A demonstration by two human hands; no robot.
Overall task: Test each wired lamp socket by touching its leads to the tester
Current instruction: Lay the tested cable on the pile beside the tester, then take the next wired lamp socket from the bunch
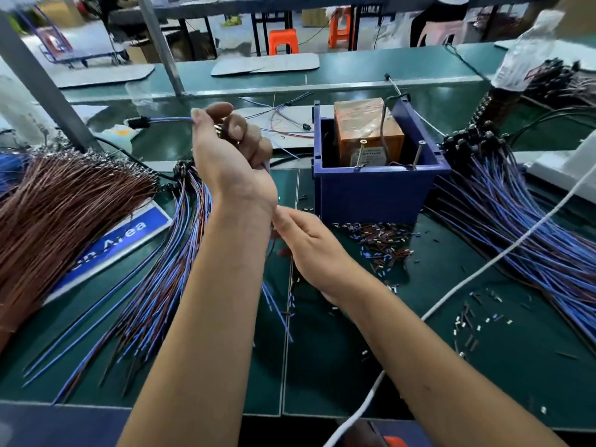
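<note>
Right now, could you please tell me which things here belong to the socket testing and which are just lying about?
Job: socket on blue leads, gripped by left hand; right hand at the leads' lower end; tester in blue bin; wired piles.
Lying about: water bottle; white cable; insulation scraps.

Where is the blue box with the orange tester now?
The blue box stands on the green bench, right of centre, beyond the right hand, between two wire bundles.
</note>
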